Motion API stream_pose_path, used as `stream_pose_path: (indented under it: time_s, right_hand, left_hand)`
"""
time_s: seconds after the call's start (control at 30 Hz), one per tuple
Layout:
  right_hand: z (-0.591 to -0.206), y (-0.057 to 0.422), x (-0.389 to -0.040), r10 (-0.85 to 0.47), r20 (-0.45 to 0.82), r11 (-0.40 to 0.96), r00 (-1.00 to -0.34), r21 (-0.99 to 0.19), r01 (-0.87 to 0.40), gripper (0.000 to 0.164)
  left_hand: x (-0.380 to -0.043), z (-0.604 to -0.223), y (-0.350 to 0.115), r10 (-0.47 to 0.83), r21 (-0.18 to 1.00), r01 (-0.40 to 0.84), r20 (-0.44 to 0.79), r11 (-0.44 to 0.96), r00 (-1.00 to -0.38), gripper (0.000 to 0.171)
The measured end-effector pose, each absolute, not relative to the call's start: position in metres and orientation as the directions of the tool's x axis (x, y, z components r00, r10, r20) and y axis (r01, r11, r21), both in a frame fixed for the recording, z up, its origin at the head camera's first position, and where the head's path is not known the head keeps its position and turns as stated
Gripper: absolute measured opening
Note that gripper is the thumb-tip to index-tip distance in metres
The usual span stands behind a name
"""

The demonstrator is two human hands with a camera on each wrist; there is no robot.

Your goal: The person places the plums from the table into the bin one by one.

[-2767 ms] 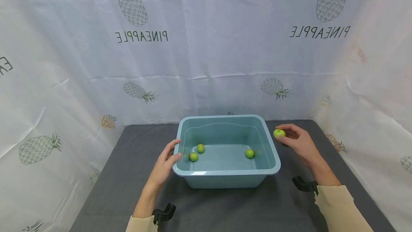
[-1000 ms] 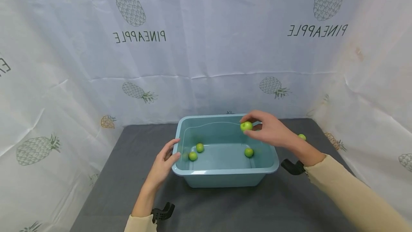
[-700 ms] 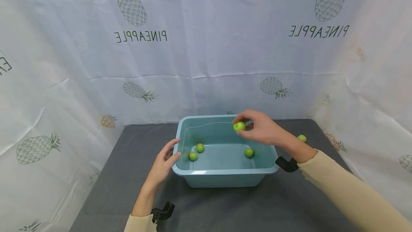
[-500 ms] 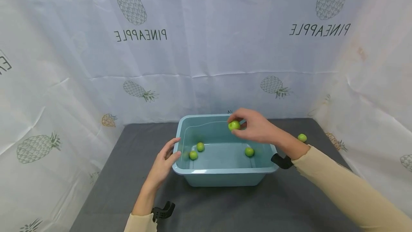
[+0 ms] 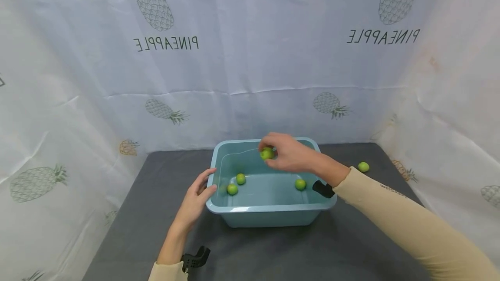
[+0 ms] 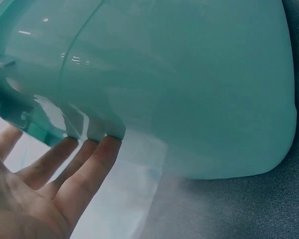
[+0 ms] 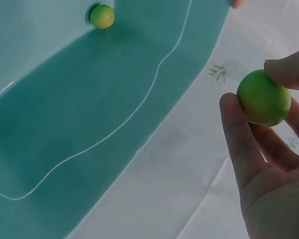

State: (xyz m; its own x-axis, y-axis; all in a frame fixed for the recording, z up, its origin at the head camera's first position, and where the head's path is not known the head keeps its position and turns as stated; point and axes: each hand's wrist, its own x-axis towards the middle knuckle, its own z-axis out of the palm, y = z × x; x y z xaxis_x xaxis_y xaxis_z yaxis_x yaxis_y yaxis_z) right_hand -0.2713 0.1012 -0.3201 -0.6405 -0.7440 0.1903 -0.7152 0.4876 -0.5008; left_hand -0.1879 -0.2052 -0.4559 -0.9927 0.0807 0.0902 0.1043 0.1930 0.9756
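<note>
In the head view my right hand (image 5: 287, 153) pinches a small green apple (image 5: 267, 153) between thumb and fingertips, above the far half of a blue-green plastic tub (image 5: 269, 208). The right wrist view shows the held apple (image 7: 264, 97) at the fingertips, with the tub's wall (image 7: 89, 124) beside it. My left hand (image 5: 191, 205) holds the tub's left rim, its thumb and forefinger over the edge. Other fingertips press on the outer wall (image 6: 189, 89) in the left wrist view. Inside the tub lie three more green apples, two at left (image 5: 241, 179) (image 5: 232, 189) and one at right (image 5: 300, 184).
Another green apple (image 5: 363, 167) lies on the dark grey table (image 5: 250, 255), right of the tub. Behind and at both sides hangs a white cloth (image 5: 254, 55) printed with pineapples. A black wrist mount (image 5: 323, 189) on the right arm overlaps the tub's right rim.
My right hand has carried an apple from beside the tub leftward over it, uncovering another apple on the table. My left hand stays at the rim, and the three apples inside have not moved.
</note>
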Motion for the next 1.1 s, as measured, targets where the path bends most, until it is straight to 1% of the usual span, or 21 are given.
stream_pose_path:
  time_s: [0.27,0.43,0.53,0.67,0.77,0.97,1.1]
  right_hand:
    - [-0.328,0.083,-0.28,-0.763,0.079,0.558,-0.642,-0.421,-0.715,0.026]
    - [-0.337,0.072,-0.286,-0.783,0.05,0.567,-0.621,-0.353,-0.744,0.027]
    - [-0.343,0.068,-0.288,-0.782,0.033,0.583,-0.623,-0.317,-0.748,0.026]
    - [-0.352,0.063,-0.292,-0.772,0.001,0.605,-0.635,-0.303,-0.736,0.026]
    - [-0.36,0.059,-0.297,-0.768,-0.032,0.618,-0.64,-0.3,-0.727,0.029]
    - [-0.376,0.052,-0.305,-0.774,-0.067,0.618,-0.629,-0.296,-0.729,0.032]
    - [-0.387,0.047,-0.307,-0.774,-0.102,0.627,-0.624,-0.257,-0.736,0.032]
  left_hand:
    - [-0.189,-0.458,-0.207,0.087,0.975,0.109,0.094,0.193,-0.992,0.05]
    - [-0.189,-0.458,-0.207,0.092,0.978,0.107,0.092,0.181,-0.992,0.05]
    - [-0.189,-0.458,-0.207,0.087,0.978,0.105,0.091,0.178,-0.992,0.05]
    - [-0.191,-0.458,-0.205,0.09,0.977,0.105,0.089,0.186,-0.992,0.05]
    - [-0.192,-0.458,-0.205,0.091,0.975,0.11,0.094,0.193,-0.991,0.05]
    - [-0.19,-0.458,-0.205,0.074,0.974,0.107,0.094,0.201,-0.993,0.049]
    - [-0.189,-0.458,-0.205,0.07,0.974,0.101,0.088,0.202,-0.994,0.049]
